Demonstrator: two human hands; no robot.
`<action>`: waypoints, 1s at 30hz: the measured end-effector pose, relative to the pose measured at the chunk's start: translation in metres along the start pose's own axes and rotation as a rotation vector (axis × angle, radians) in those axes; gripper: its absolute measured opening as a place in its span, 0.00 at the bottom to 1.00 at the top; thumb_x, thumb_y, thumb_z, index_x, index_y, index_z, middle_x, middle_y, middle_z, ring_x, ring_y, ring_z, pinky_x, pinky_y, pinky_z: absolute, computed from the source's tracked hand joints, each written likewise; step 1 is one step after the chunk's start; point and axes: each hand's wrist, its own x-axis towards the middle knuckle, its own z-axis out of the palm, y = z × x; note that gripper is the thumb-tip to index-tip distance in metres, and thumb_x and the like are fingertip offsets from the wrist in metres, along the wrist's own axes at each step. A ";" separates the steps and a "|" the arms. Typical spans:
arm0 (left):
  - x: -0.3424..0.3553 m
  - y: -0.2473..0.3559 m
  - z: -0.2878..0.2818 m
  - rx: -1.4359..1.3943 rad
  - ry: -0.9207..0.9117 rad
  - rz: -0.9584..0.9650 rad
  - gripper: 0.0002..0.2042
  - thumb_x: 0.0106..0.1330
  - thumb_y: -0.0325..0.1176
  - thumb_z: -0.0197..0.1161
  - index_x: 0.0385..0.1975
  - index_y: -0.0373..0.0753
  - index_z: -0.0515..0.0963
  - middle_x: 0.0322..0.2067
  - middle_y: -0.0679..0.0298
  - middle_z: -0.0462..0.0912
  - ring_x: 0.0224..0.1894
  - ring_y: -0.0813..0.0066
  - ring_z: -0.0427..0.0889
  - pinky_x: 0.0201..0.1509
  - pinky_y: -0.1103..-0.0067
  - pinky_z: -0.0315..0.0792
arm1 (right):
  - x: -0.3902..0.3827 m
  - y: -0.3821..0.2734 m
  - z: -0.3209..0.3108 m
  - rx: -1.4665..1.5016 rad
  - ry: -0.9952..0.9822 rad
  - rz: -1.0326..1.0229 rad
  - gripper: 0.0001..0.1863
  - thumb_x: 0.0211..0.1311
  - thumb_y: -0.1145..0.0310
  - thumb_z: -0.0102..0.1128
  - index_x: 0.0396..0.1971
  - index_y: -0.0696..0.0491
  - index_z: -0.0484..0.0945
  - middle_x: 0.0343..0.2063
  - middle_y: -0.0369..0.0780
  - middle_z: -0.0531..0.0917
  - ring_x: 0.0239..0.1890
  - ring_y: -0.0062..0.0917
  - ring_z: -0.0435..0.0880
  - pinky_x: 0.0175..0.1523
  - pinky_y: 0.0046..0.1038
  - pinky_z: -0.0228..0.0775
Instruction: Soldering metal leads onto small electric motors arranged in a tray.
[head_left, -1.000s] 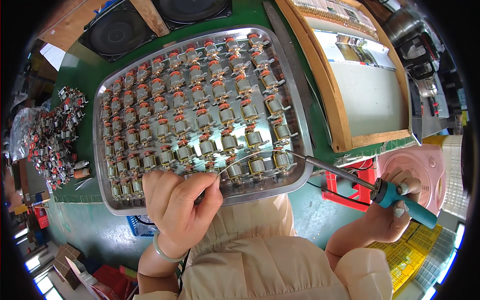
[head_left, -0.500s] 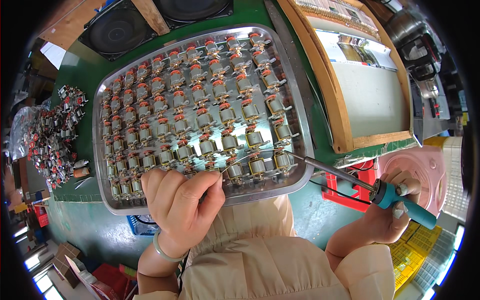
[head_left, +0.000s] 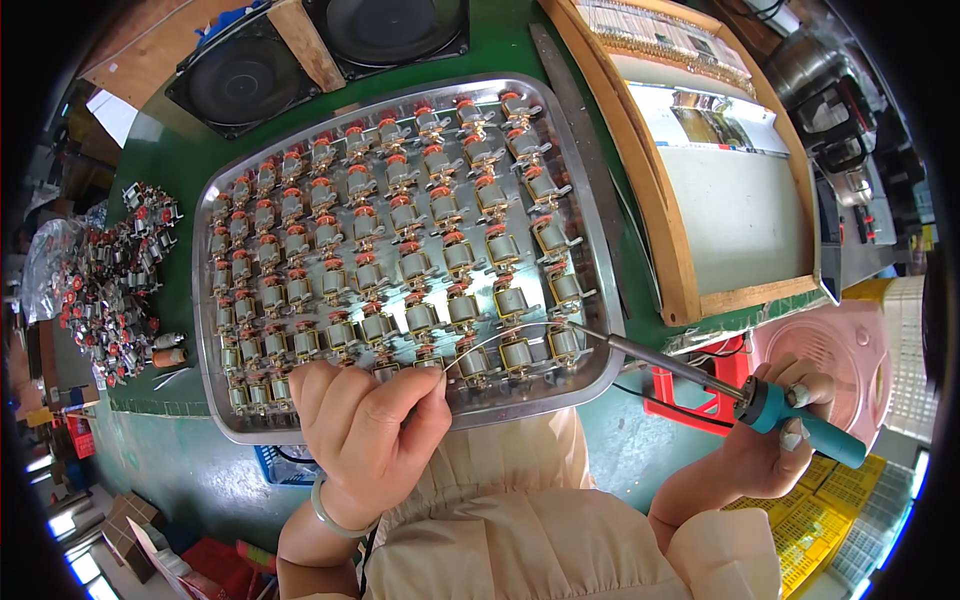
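Note:
My left hand [head_left: 375,415] is closed in a pinch on a thin solder wire [head_left: 470,349], which arches right over the near part of the tray. In my right hand [head_left: 778,455] is a soldering iron [head_left: 675,366] with a teal handle, its shaft reaching left over the tray's right rim. The iron's tip and the wire's far end meet, or nearly so, above a small metal coil part [head_left: 564,342] in the near right corner. Rows of similar parts with orange-red ends stand in the metal tray [head_left: 610,325]. My left hand hides some near ones.
A pile of similar parts [head_left: 115,300] lies on the green table [head_left: 150,150] at the left. Two black round-faced units [head_left: 395,30] stand at the back. To the right is a wooden-framed box [head_left: 740,215]. A red stool [head_left: 700,385] and yellow crates [head_left: 815,530] are below.
The whole view has shifted slightly, with the tray lower in the picture. Both hands keep their grips, and the iron's tip stays by the wire's end.

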 end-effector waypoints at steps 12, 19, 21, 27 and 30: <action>-0.016 -0.013 -0.016 0.045 0.001 -0.070 0.11 0.37 0.24 0.63 0.22 0.43 0.73 0.14 0.69 0.59 0.18 0.71 0.58 0.24 0.78 0.53 | -0.001 0.000 0.011 0.019 -0.067 0.008 0.14 0.41 0.65 0.53 0.23 0.56 0.61 0.17 0.38 0.62 0.19 0.20 0.59 0.23 0.20 0.53; -0.013 -0.013 -0.016 0.042 -0.023 -0.061 0.09 0.39 0.24 0.62 0.22 0.41 0.72 0.14 0.68 0.60 0.18 0.72 0.58 0.24 0.78 0.53 | -0.001 0.005 0.017 0.004 -0.124 0.011 0.14 0.42 0.64 0.52 0.24 0.56 0.61 0.18 0.38 0.63 0.20 0.21 0.60 0.24 0.19 0.54; -0.013 -0.012 -0.017 0.037 -0.031 -0.051 0.08 0.41 0.23 0.61 0.21 0.40 0.71 0.14 0.67 0.60 0.19 0.71 0.58 0.24 0.78 0.53 | -0.001 0.006 0.017 0.010 -0.128 0.002 0.14 0.43 0.64 0.52 0.24 0.57 0.61 0.18 0.38 0.63 0.20 0.21 0.60 0.24 0.19 0.54; -0.013 -0.015 -0.016 0.030 -0.009 -0.034 0.12 0.36 0.24 0.63 0.23 0.43 0.73 0.13 0.71 0.59 0.16 0.73 0.58 0.24 0.79 0.53 | -0.001 0.006 0.019 -0.006 -0.124 0.010 0.14 0.43 0.63 0.51 0.24 0.57 0.61 0.18 0.38 0.63 0.20 0.21 0.60 0.24 0.19 0.54; -0.014 -0.015 -0.017 0.034 -0.027 -0.045 0.12 0.36 0.24 0.63 0.23 0.43 0.73 0.13 0.71 0.60 0.17 0.73 0.58 0.24 0.79 0.53 | -0.001 0.007 0.019 -0.023 -0.137 0.002 0.14 0.44 0.63 0.51 0.24 0.57 0.61 0.18 0.37 0.63 0.20 0.20 0.60 0.24 0.19 0.54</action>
